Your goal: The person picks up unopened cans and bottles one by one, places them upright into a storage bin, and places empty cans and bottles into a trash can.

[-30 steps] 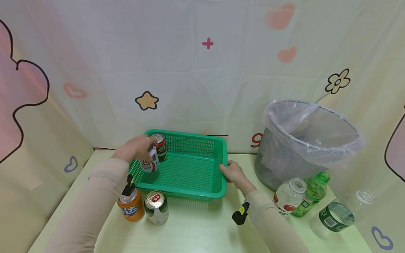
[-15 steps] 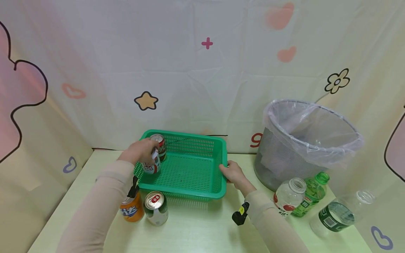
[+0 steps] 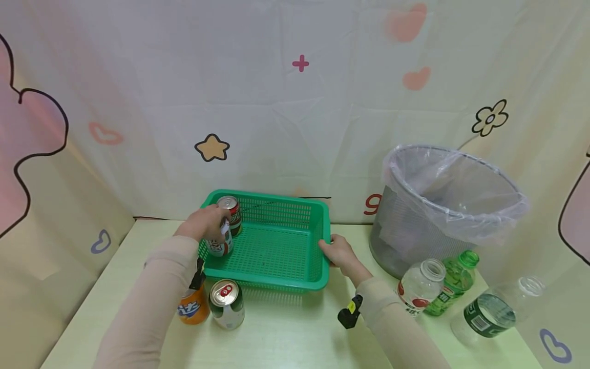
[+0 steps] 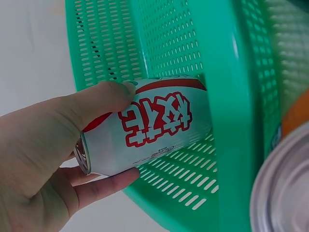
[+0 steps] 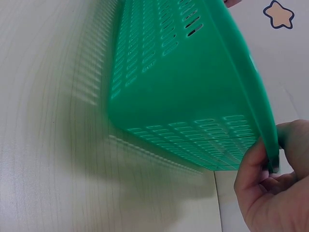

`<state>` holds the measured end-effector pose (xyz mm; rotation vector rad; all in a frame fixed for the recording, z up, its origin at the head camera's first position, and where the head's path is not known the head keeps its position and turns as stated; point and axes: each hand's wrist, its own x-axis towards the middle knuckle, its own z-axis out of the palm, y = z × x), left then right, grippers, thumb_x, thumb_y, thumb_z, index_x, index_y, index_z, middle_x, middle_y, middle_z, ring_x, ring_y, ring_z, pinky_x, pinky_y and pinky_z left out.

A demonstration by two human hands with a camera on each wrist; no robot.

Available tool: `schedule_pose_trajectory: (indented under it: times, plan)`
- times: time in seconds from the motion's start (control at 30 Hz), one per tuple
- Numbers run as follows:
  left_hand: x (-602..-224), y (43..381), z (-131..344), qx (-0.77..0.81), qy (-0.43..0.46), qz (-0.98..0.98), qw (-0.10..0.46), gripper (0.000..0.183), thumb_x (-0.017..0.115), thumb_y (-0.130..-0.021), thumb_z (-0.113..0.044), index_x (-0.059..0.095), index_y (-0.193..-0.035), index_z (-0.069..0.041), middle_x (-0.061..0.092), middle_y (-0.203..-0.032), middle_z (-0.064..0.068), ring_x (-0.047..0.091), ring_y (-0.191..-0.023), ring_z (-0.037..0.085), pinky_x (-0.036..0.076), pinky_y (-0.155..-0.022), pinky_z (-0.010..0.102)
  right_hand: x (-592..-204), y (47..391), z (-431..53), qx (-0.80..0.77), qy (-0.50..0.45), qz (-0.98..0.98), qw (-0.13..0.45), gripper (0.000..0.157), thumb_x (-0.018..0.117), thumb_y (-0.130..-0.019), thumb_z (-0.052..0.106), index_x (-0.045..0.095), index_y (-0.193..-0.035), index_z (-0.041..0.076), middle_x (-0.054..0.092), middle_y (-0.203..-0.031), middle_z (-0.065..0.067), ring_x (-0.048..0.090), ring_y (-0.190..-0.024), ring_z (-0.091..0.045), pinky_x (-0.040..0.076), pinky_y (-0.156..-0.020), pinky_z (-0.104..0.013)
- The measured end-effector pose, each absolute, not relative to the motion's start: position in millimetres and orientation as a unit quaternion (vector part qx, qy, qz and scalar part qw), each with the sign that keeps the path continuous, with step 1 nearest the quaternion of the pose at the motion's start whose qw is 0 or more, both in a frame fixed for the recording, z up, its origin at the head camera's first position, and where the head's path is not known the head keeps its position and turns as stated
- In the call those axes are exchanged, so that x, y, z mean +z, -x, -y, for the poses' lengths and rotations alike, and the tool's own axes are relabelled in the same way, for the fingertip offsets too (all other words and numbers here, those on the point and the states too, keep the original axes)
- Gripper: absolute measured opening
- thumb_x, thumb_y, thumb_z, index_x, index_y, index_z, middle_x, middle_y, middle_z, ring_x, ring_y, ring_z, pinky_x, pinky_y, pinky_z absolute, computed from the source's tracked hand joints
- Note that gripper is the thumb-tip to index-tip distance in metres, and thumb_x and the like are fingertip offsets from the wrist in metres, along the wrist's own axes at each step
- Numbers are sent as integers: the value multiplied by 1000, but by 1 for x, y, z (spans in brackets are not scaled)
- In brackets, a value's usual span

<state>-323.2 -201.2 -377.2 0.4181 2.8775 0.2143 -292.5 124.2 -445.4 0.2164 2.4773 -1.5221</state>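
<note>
My left hand (image 3: 203, 224) grips a white can with red lettering (image 4: 161, 121), thumb on one side and fingers on the other. That can stands inside the left end of a green plastic basket (image 3: 276, 251), low against the perforated floor. Right behind it in the same end is a dark red can (image 3: 235, 221), partly covered by my fingers. At the basket's right end, my right hand (image 3: 340, 252) pinches the rim between thumb and fingers, as the right wrist view also shows.
In front of the basket stand an orange can (image 3: 193, 309), partly behind my left wrist, and a green-and-white can (image 3: 227, 305). To the right are a mesh bin (image 3: 405, 230) with a plastic liner, a clear bottle (image 3: 420, 287), a green bottle (image 3: 454, 284) and another clear bottle (image 3: 493, 312).
My left hand has shifted slightly right and down with the white can, which now sits a little lower in the basket. My right hand has stayed on the rim.
</note>
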Motion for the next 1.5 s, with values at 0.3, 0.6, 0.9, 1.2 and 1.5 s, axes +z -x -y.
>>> schedule_pose_trajectory:
  times: [0.3, 0.6, 0.9, 1.2, 1.5]
  plan:
    - [-387, 325, 203, 82, -137, -980, 119, 51, 74, -74, -18, 55, -120, -9, 51, -109, 18, 51, -90, 28, 48, -69, 40, -446, 292, -124, -520, -75, -844, 111, 30, 48, -93, 23, 52, -110, -2, 59, -97, -17, 59, -70, -14, 53, -59, -30]
    - [-394, 325, 201, 96, -129, -980, 121, 51, 73, -75, -18, 55, -121, -8, 55, -108, 17, 54, -88, 27, 49, -69, 38, -458, 298, -129, -523, -53, -844, 107, 36, 48, -93, 28, 50, -111, -3, 59, -93, -16, 62, -70, -19, 54, -58, -33]
    - [-395, 326, 199, 101, -115, -980, 125, 51, 72, -77, -18, 54, -123, -9, 56, -109, 17, 55, -89, 28, 50, -71, 41, -447, 291, -125, -523, -70, -842, 115, 32, 46, -95, 24, 50, -114, -2, 58, -104, -23, 65, -82, -29, 54, -62, -33]
    - [-396, 329, 197, 87, -106, -984, 113, 50, 72, -77, -18, 54, -123, -12, 48, -115, 25, 53, -91, 34, 49, -71, 44, -447, 292, -126, -521, -66, -844, 113, 33, 46, -94, 24, 50, -113, -2, 59, -104, -22, 62, -72, -20, 52, -58, -28]
    - [-396, 330, 195, 80, -100, -986, 108, 50, 72, -77, -16, 53, -124, -13, 44, -116, 29, 53, -89, 36, 49, -71, 45, -448, 292, -126, -517, -61, -846, 114, 31, 47, -94, 23, 50, -112, -3, 59, -102, -22, 59, -67, -13, 51, -55, -26]
